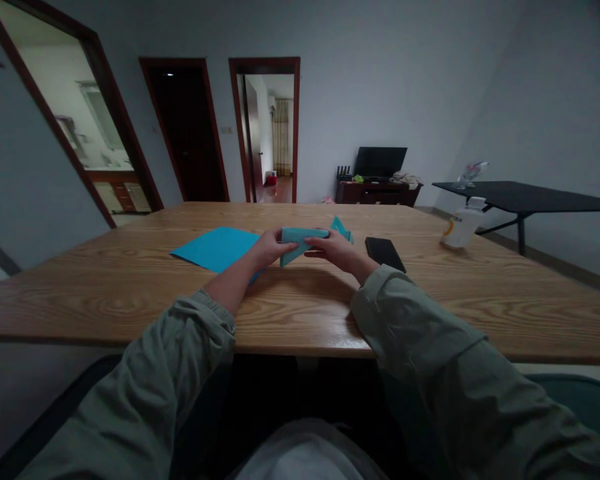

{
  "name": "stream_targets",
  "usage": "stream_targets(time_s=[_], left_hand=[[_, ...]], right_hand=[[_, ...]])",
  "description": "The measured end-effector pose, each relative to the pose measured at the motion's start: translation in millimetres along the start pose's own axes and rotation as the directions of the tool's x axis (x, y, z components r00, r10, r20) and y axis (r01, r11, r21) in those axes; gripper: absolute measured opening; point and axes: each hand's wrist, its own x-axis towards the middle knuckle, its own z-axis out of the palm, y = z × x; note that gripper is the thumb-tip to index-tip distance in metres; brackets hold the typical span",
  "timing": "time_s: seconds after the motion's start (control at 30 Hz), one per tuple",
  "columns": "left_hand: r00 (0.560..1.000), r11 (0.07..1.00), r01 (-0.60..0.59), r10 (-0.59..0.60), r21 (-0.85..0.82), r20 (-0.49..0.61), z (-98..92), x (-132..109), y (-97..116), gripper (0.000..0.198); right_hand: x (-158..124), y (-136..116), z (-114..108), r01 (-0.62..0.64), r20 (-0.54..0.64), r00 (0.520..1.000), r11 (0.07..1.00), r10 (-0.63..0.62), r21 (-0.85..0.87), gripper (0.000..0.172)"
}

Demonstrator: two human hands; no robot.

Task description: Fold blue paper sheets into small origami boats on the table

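A folded light-blue paper [296, 236] is held up just above the wooden table, between both hands. My left hand [269, 248] is closed on its left end, with the thumb on the near side. On its right part my right hand [334, 248] grips it with thumb and fingers. Just behind my right hand a pointed piece of blue folded paper [341, 227] shows, partly hidden by the hand. A flat bright-blue sheet [215, 247] lies on the table to the left, its right portion partly covered by my left hand and forearm.
Right of my right hand a black phone [385, 254] lies on the wooden table [300, 327]. Farther right stands a translucent plastic bottle [463, 224]. A black table [535, 197] is beyond the right edge. A television and doorways are in the background.
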Motion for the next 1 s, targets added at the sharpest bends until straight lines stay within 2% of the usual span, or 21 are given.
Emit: stream_targets(time_s=[0.13, 0.2, 0.3, 0.4, 0.47, 0.53, 0.63, 0.73, 0.83, 0.9, 0.97, 1.0], left_hand=[[0.989, 0.999, -0.03, 0.028, -0.01, -0.146, -1.1, 1.9, -3.8, 0.052], [0.985, 0.999, -0.02, 0.013, -0.041, -0.17, -0.9, 1.8, -3.6, 0.059], [0.993, 0.996, 0.024, -0.034, -0.084, -0.114, 0.7, 0.4, -2.1, 0.063], [0.997, 0.998, 0.015, -0.02, -0.061, -0.073, 1.3, 0.0, -2.5, 0.058], [0.996, 0.999, -0.007, 0.003, -0.036, -0.089, 0.0, 0.7, -4.1, 0.057], [0.99, 0.999, 0.004, -0.01, -0.05, -0.137, -2.3, 1.1, -5.4, 0.066], [0.981, 0.988, 0.12, -0.134, -0.1, -0.14, -5.6, 0.0, -5.0, 0.082], [0.977, 0.972, 0.208, -0.211, -0.111, -0.016, -7.0, -2.3, -3.4, 0.075], [0.987, 0.982, 0.153, -0.146, -0.11, 0.066, -7.2, -3.5, -3.1, 0.061], [0.99, 0.986, 0.136, -0.13, -0.096, 0.062, -7.3, -3.6, -4.1, 0.055], [0.991, 0.988, 0.135, -0.134, -0.076, 0.025, -7.7, -3.2, -5.7, 0.05], [0.99, 0.988, 0.139, -0.14, -0.073, 0.0, -8.0, -2.8, -6.7, 0.049]], right_hand=[[1.0, 1.1, -0.5, 0.021, -0.082, 0.996, 1.0, -0.021, 0.003, 0.019], [1.6, 3.5, -0.7, 0.032, -0.095, 0.995, 0.999, -0.03, 0.016, 0.019], [2.5, 8.1, 0.0, 0.048, -0.087, 0.995, 0.999, -0.046, 0.025, 0.027], [2.4, 10.0, 3.2, 0.069, -0.084, 0.994, 0.997, -0.066, 0.026, 0.036], [1.2, 9.3, 6.6, 0.07, -0.092, 0.994, 0.997, -0.067, 0.031, 0.034], [-0.9, 7.8, 10.2, 0.058, -0.089, 0.995, 0.997, -0.054, 0.041, 0.027], [-4.2, 7.1, 12.3, 0.041, -0.081, 0.996, 0.997, -0.036, 0.059, 0.023], [-5.0, 9.5, 8.5, 0.034, -0.07, 0.997, 0.999, -0.032, 0.032, 0.023], [-4.2, 12.8, 2.7, 0.025, -0.078, 0.996, 0.993, -0.034, -0.114, 0.026], [-4.7, 13.5, 1.2, 0.056, -0.126, 0.987, 0.945, -0.101, -0.322, 0.04], [-7.0, 12.6, 2.7, 0.175, -0.107, 0.953, 0.802, -0.283, -0.571, 0.058], [-8.6, 11.8, 4.6, 0.253, -0.045, 0.924, 0.694, -0.38, -0.674, 0.065]])
